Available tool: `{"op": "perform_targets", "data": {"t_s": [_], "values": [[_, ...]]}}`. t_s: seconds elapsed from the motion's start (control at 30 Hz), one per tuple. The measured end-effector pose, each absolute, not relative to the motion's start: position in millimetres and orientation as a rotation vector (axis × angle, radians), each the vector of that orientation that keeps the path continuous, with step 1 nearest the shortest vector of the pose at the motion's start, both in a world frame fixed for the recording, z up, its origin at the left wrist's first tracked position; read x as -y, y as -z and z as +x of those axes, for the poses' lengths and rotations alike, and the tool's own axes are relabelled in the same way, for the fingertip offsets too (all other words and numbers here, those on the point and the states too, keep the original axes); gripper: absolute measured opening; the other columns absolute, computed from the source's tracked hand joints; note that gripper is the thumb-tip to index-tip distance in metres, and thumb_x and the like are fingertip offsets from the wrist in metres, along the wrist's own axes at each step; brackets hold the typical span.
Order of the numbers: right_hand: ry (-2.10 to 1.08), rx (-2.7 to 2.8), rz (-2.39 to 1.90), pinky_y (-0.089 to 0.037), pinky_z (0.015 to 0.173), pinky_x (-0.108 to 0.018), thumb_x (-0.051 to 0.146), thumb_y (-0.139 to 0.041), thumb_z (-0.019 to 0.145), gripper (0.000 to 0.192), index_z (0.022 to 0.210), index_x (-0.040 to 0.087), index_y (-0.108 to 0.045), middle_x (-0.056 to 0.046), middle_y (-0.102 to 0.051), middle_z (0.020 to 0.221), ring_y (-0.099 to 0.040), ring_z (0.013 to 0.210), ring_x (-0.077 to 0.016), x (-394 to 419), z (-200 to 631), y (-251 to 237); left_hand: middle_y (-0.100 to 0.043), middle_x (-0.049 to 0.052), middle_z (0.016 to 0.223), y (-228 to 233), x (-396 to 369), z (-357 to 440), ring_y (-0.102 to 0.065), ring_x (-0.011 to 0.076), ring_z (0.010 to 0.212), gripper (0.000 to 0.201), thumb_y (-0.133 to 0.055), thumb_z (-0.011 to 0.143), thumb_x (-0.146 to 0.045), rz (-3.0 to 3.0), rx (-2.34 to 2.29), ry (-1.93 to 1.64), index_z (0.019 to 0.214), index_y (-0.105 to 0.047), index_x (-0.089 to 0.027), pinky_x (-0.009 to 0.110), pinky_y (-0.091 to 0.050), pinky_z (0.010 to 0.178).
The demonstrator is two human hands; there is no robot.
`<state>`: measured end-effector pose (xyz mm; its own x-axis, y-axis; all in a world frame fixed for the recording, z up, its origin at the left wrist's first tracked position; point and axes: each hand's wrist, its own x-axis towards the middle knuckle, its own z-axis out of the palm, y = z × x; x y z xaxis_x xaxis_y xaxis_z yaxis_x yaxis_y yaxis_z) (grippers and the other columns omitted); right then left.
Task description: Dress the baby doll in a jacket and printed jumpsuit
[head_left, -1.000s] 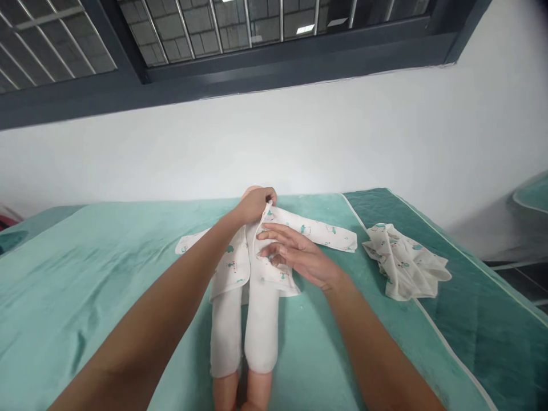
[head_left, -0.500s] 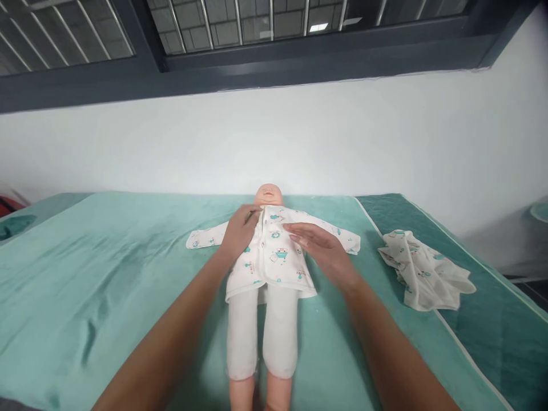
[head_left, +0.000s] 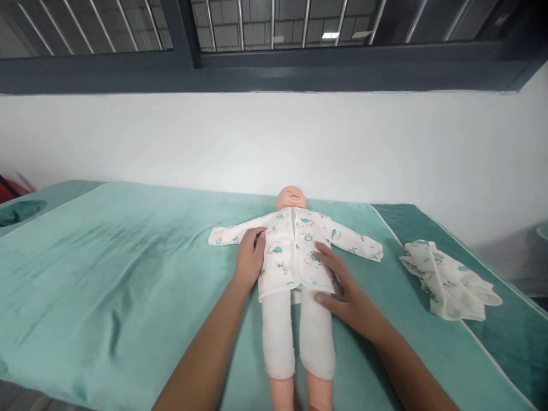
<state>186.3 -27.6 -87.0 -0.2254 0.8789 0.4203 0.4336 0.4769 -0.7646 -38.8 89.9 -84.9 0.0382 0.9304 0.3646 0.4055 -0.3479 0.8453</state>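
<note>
A baby doll [head_left: 291,197] lies on its back, head toward the wall and legs toward me. It wears a white printed jacket [head_left: 280,251] with both sleeves spread out, and white padded trousers [head_left: 317,334]; the bare lower legs show below. The jacket's front edges meet down the middle. My left hand [head_left: 251,257] rests against the jacket's left side, fingers held together and nothing gripped. My right hand [head_left: 349,297] is at the jacket's right lower side, thumb near the trouser top and fingers apart, touching or just over the cloth.
The doll lies on a green sheet [head_left: 128,274] with a darker green border at the right. A crumpled printed white garment [head_left: 454,279] lies there. Behind stands a white wall [head_left: 257,137] below a dark barred window frame [head_left: 342,68]. Something red [head_left: 12,188] shows at far left.
Both hands have moved from the jacket's upper front down toward its sides. My right hand's fingers have spread. The view has shifted, so the doll appears further right.
</note>
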Motion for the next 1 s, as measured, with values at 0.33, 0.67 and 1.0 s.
{"op": "perform_targets", "data": {"t_s": [0.33, 0.67, 1.0], "values": [[-0.502, 1.559, -1.452, -0.047, 0.078, -0.036, 0.028, -0.053, 0.091, 0.007, 0.095, 0.026, -0.058, -0.005, -0.061, 0.097, -0.058, 0.089, -0.0217, 65, 189, 110, -0.07, 0.006, 0.104, 93, -100, -45, -0.063, 0.0215, 0.098, 0.022, -0.041, 0.092, -0.026, 1.819, -1.469, -1.156, 0.096, -0.062, -0.021, 0.037, -0.048, 0.088], [-0.423, 1.124, -1.663, -0.047, 0.091, -0.04, 0.05, -0.06, 0.083, 0.039, 0.11, 0.022, -0.059, -0.01, -0.062, 0.119, -0.059, 0.109, -0.0261, 40, 234, 115, -0.062, 0.01, 0.115, 93, -98, -79, -0.053, 0.0269, 0.112, 0.036, -0.041, 0.084, -0.008, 2.184, -1.769, -1.118, 0.112, -0.06, -0.021, 0.041, -0.044, 0.095], [-0.023, 1.183, -2.115, -0.044, 0.078, -0.039, 0.05, -0.056, 0.08, 0.046, 0.112, 0.017, -0.062, -0.01, -0.064, 0.095, -0.058, 0.082, -0.0238, -29, 317, 132, -0.054, 0.016, 0.124, 98, -103, -121, -0.051, 0.0356, 0.115, 0.046, -0.048, 0.087, -0.027, 1.982, -2.253, -0.835, 0.133, -0.052, -0.025, 0.05, -0.042, 0.093]]}}
